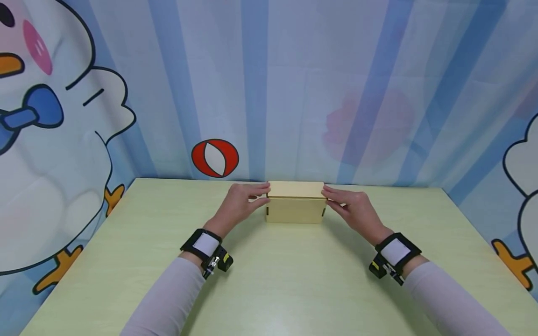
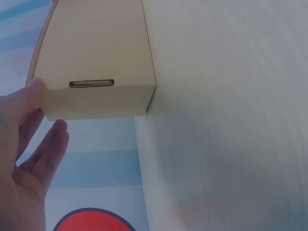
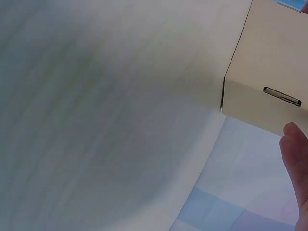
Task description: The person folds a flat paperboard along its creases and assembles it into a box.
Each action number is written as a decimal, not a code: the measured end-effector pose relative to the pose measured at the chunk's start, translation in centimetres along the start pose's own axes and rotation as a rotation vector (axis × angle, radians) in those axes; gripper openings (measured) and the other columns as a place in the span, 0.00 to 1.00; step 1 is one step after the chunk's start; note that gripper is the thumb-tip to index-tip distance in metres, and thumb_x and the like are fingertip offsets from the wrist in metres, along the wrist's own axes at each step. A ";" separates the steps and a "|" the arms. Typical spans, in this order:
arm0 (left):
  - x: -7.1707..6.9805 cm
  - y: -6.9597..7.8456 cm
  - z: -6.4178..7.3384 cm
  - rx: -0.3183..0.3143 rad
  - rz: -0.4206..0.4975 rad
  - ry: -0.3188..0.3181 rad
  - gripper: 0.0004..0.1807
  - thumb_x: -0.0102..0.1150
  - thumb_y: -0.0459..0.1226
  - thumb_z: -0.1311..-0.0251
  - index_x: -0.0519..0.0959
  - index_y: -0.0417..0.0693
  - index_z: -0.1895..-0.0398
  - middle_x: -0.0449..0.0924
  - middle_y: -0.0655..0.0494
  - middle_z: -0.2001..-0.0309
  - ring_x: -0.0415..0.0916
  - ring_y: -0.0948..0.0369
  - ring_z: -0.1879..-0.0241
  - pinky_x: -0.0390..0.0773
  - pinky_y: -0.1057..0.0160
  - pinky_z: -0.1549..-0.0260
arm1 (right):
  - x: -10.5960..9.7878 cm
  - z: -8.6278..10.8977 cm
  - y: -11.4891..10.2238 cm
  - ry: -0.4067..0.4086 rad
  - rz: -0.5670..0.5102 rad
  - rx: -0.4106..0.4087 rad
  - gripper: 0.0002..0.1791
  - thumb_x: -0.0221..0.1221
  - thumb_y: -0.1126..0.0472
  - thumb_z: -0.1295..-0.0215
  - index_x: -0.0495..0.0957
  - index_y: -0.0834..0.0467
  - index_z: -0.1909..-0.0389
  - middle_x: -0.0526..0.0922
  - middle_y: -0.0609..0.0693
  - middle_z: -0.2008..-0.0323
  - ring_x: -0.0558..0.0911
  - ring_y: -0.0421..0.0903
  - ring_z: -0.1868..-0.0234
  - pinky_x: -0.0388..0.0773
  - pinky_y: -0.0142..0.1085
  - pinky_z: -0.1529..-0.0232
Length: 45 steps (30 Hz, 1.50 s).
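A small pale wooden box point(image 1: 295, 211) stands at the far middle of the table, with a flat lid point(image 1: 296, 189) on top. My left hand point(image 1: 238, 205) is at the box's left end, its thumb touching the lid's front corner in the left wrist view. The other fingers point(image 2: 50, 151) extend beside that end. At the right end is my right hand point(image 1: 352, 207), fingertips at the lid's edge and thumb lower, near the front corner. Only one fingertip point(image 3: 291, 131) shows clearly in the right wrist view. A narrow slot point(image 2: 91, 83) marks the box near its left end.
The pale green table point(image 1: 286, 280) extends toward me from the box. Behind its far edge hangs a blue striped curtain point(image 1: 290, 93) with cartoon prints, including a red and white ball point(image 1: 230, 156). Both wrists wear black camera straps point(image 1: 207, 243).
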<state>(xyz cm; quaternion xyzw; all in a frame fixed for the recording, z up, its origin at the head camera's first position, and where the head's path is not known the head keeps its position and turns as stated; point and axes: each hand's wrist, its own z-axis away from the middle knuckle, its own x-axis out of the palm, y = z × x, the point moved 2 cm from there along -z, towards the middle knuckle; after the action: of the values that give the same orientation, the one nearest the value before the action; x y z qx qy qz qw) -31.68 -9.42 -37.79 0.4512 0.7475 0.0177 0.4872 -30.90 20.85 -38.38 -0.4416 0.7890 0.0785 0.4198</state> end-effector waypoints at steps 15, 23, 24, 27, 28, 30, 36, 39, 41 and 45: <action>-0.4 0.9 -0.4 0.113 -0.151 -0.030 0.19 0.64 0.39 0.48 0.78 0.47 0.51 0.78 0.54 0.50 0.76 0.60 0.50 0.73 0.61 0.50 | -0.1 0.1 -0.2 -0.004 0.098 -0.072 0.22 0.63 0.64 0.46 0.76 0.56 0.47 0.76 0.52 0.47 0.79 0.47 0.51 0.77 0.42 0.56; -0.5 1.2 -0.2 0.107 -0.215 -0.053 0.19 0.63 0.40 0.47 0.78 0.48 0.51 0.78 0.55 0.51 0.76 0.59 0.51 0.72 0.58 0.50 | 0.1 0.1 -0.4 0.004 0.118 -0.111 0.23 0.63 0.67 0.48 0.77 0.57 0.48 0.77 0.54 0.48 0.80 0.48 0.52 0.77 0.42 0.58; -0.5 1.2 -0.2 0.109 -0.217 -0.052 0.19 0.63 0.40 0.47 0.78 0.48 0.51 0.78 0.55 0.51 0.76 0.59 0.51 0.72 0.58 0.50 | 0.1 0.2 -0.4 0.006 0.122 -0.111 0.23 0.63 0.67 0.48 0.77 0.57 0.48 0.77 0.54 0.48 0.80 0.48 0.53 0.77 0.42 0.58; -0.4 1.2 -0.1 0.117 -0.216 -0.043 0.19 0.63 0.39 0.47 0.78 0.47 0.51 0.78 0.55 0.51 0.76 0.59 0.51 0.73 0.58 0.51 | 0.2 0.2 -0.5 0.016 0.122 -0.110 0.23 0.64 0.68 0.48 0.77 0.58 0.48 0.77 0.54 0.49 0.80 0.49 0.53 0.77 0.43 0.58; -0.4 1.1 -0.2 0.118 -0.213 -0.038 0.19 0.63 0.39 0.47 0.78 0.47 0.51 0.78 0.55 0.51 0.76 0.59 0.51 0.73 0.58 0.51 | 0.2 0.2 -0.5 0.019 0.122 -0.109 0.23 0.64 0.68 0.49 0.77 0.58 0.48 0.77 0.54 0.49 0.80 0.49 0.53 0.77 0.43 0.58; -0.3 0.9 -0.2 0.111 -0.210 -0.026 0.19 0.63 0.39 0.47 0.78 0.48 0.51 0.78 0.55 0.51 0.76 0.60 0.51 0.73 0.59 0.51 | 0.3 0.1 -0.5 0.025 0.114 -0.104 0.23 0.63 0.68 0.48 0.77 0.58 0.48 0.77 0.54 0.48 0.80 0.48 0.52 0.78 0.42 0.59; 0.0 0.7 0.1 0.059 -0.169 0.001 0.20 0.64 0.40 0.48 0.78 0.48 0.50 0.77 0.55 0.50 0.75 0.60 0.50 0.73 0.62 0.51 | 0.4 0.2 -0.5 0.021 0.089 -0.062 0.22 0.62 0.67 0.46 0.77 0.56 0.48 0.77 0.52 0.47 0.79 0.47 0.52 0.77 0.40 0.57; 0.2 0.6 0.3 0.033 -0.157 0.010 0.20 0.64 0.41 0.48 0.78 0.49 0.50 0.77 0.56 0.48 0.75 0.60 0.49 0.72 0.62 0.50 | 0.4 0.3 -0.5 0.009 0.063 -0.026 0.22 0.63 0.66 0.46 0.77 0.56 0.48 0.77 0.52 0.47 0.80 0.46 0.54 0.79 0.37 0.60; 0.2 0.6 0.3 0.010 -0.131 0.014 0.22 0.64 0.42 0.49 0.77 0.49 0.48 0.76 0.56 0.47 0.76 0.59 0.51 0.74 0.63 0.52 | 0.3 0.3 -0.5 0.006 0.032 0.014 0.23 0.63 0.65 0.46 0.76 0.56 0.47 0.78 0.52 0.48 0.82 0.44 0.57 0.79 0.33 0.64; 0.0 0.6 0.2 -0.055 -0.054 0.010 0.28 0.66 0.42 0.50 0.74 0.48 0.43 0.74 0.54 0.44 0.77 0.57 0.52 0.76 0.64 0.57 | 0.0 0.2 -0.7 0.009 -0.042 0.108 0.26 0.63 0.62 0.46 0.73 0.55 0.43 0.79 0.52 0.50 0.82 0.43 0.60 0.79 0.29 0.66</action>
<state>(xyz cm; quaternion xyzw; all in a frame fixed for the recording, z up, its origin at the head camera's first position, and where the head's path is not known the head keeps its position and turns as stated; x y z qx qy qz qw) -31.15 -9.14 -37.63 0.4172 0.7611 0.0272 0.4960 -30.22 20.51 -38.31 -0.4351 0.7846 0.0248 0.4410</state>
